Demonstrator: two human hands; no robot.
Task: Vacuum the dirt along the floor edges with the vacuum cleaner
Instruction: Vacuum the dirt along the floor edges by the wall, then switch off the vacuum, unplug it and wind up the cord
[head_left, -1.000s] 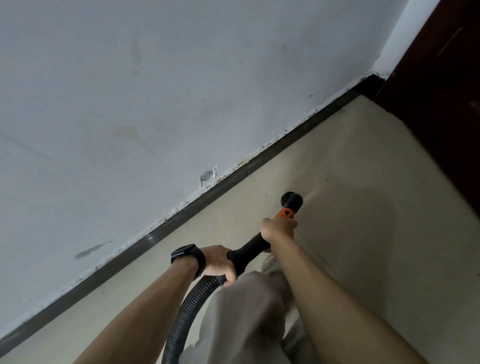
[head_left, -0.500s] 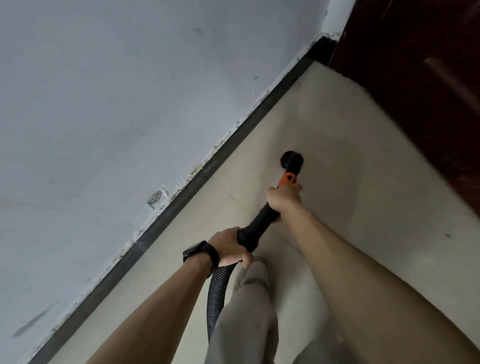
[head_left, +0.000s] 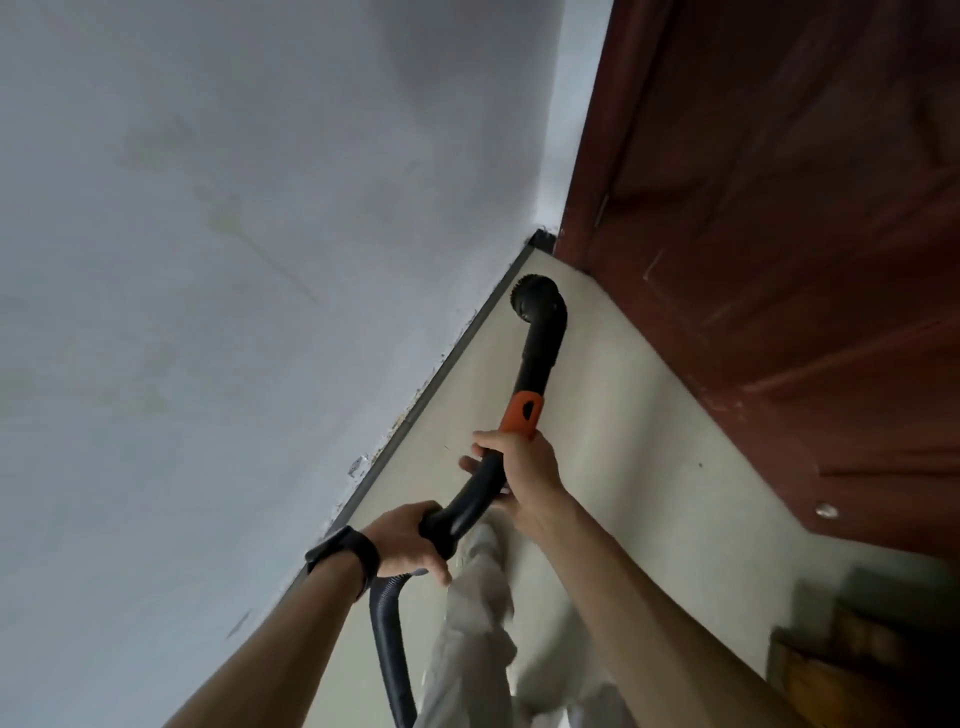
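Note:
I hold a black vacuum wand (head_left: 540, 353) with an orange collar (head_left: 521, 410). Its round brush nozzle (head_left: 535, 299) is next to the dark baseboard (head_left: 441, 379), near the corner by the door. My right hand (head_left: 519, 467) grips the wand just below the orange collar. My left hand (head_left: 410, 540), with a black watch on the wrist, grips the curved rear end where the ribbed hose (head_left: 389, 649) joins. The hose hangs down toward the bottom edge of the view. Chipped paint and specks line the baseboard's top edge.
A grey-white wall (head_left: 208, 312) fills the left. A dark red wooden door (head_left: 779, 260) closes off the right, with a small metal stopper (head_left: 826, 510) low on it. Beige floor (head_left: 649, 467) lies between. My trouser legs (head_left: 483, 623) are below. Blurred brown objects (head_left: 857, 649) sit bottom right.
The view has swung toward the corner by the door. The nozzle has travelled along the baseboard toward that corner. Both hands keep their grip on the wand.

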